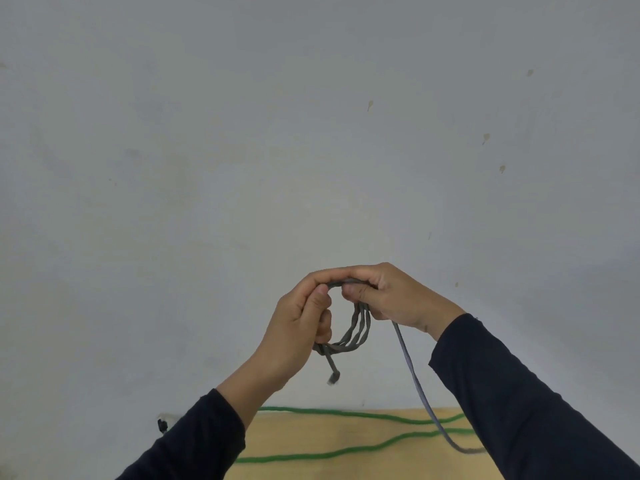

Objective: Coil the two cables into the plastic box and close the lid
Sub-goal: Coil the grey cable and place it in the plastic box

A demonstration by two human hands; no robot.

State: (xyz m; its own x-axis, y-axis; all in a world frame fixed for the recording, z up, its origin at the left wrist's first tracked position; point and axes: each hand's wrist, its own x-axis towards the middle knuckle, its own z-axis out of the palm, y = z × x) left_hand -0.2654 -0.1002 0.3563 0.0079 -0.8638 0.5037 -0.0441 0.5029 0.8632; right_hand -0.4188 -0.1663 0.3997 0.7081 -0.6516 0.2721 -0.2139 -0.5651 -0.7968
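A grey cable [356, 327] hangs in several small loops between my two hands, raised in front of the wall. My left hand [298, 323] grips the left side of the coil, and a short end with a plug [333, 378] dangles below it. My right hand [391, 296] pinches the top of the coil; the cable's free length [412, 368] runs down from it to the table. A green cable [346, 453] lies in two long strands across the wooden table [298, 434]. No plastic box is in view.
A plain grey wall [311, 133] fills most of the view behind the table. A small white and black object [162, 422] sits by the wall, left of the table, partly behind my left sleeve.
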